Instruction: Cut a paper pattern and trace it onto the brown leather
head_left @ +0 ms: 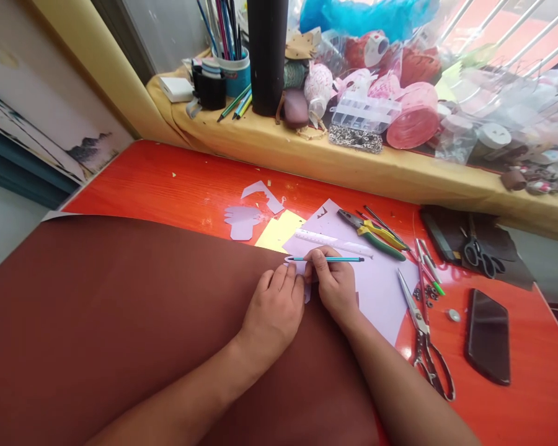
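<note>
A large brown sheet [134,310], apparently leather, covers the left and front of the table. My left hand [276,306] rests near its far edge, fingers bent and together, fingertips pressing on a small lilac paper cutout [301,267] that they mostly cover. Close beside it, my right hand [335,279] is closed on a slim blue pen [346,259], which lies level with its tip to the left. The right fingertips also come down by the cutout; whether they grip it is hidden.
Beyond my hands lie paper scraps [242,222], a yellow sheet [279,230], a lilac sheet [381,291], a clear ruler [330,241] and pliers [372,234]. Scissors [421,322] and a phone [488,337] are at right. A crowded ledge [242,136] runs behind.
</note>
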### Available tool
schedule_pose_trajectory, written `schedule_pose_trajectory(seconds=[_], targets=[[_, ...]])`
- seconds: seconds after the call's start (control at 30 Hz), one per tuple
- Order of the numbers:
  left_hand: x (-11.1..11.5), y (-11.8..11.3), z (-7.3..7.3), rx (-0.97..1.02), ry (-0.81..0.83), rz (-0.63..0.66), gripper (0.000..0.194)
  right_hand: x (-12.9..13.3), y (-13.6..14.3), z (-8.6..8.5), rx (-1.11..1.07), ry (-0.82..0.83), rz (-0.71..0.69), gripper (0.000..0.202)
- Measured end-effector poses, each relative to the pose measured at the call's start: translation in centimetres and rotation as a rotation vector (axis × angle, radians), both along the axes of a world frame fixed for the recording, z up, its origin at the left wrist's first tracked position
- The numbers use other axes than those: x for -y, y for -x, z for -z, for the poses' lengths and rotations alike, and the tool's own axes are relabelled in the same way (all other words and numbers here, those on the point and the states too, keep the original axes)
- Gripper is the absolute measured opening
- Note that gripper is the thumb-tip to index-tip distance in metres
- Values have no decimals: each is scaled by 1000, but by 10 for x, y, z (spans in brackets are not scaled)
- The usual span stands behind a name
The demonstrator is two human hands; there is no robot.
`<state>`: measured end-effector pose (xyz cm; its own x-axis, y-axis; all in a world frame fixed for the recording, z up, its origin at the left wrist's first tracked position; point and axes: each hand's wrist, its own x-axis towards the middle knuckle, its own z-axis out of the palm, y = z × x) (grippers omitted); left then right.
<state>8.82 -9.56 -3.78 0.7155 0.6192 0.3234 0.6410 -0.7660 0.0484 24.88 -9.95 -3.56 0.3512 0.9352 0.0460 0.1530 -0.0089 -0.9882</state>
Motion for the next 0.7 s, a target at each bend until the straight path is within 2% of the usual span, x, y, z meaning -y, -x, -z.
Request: schedule_pose_trajectory(seconds=[0.7], targets=[[-1, -1, 0, 33, -51, 0, 23, 1, 1, -1, 28, -30, -14, 43]])
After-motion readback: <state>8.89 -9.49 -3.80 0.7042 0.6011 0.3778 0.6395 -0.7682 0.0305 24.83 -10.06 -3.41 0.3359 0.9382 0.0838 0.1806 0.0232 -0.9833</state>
